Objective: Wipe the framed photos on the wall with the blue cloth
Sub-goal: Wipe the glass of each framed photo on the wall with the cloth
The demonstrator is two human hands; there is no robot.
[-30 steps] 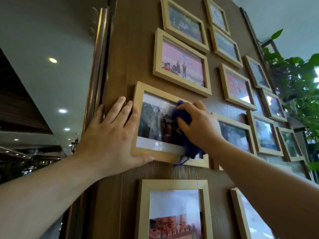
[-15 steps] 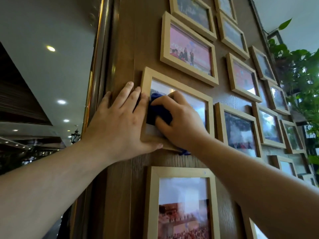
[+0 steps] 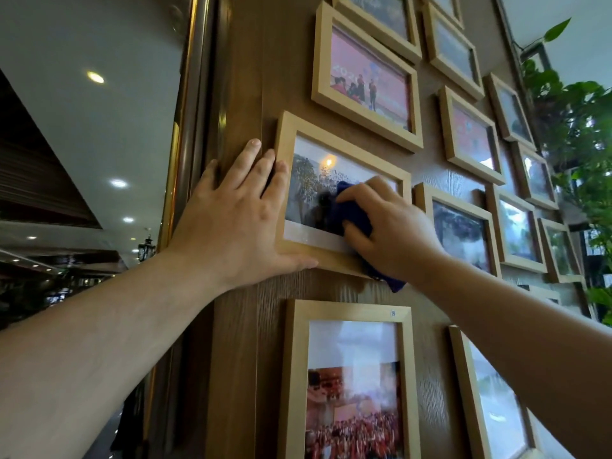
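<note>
A light wooden framed photo [image 3: 308, 154] hangs on the brown wood wall [image 3: 245, 94]. My left hand [image 3: 238, 223] lies flat and spread on the wall, its fingers over the frame's left edge and its thumb under the bottom edge. My right hand [image 3: 387, 230] presses the bunched blue cloth [image 3: 354, 213] against the right half of the glass. A tail of the cloth hangs below the frame's lower right corner. Part of the photo is hidden by that hand.
Several more wooden frames surround it: one with a pink photo [image 3: 367, 77] above, one with a crowd photo [image 3: 351, 385] below, others [image 3: 460, 226] to the right. A green leafy plant [image 3: 576, 127] stands at the far right. A brass-trimmed wall edge [image 3: 185, 127] runs on the left.
My right hand with the cloth has slid from the left side of the glass to the right side. The left hand stays on the frame's left edge. The view has tilted slightly.
</note>
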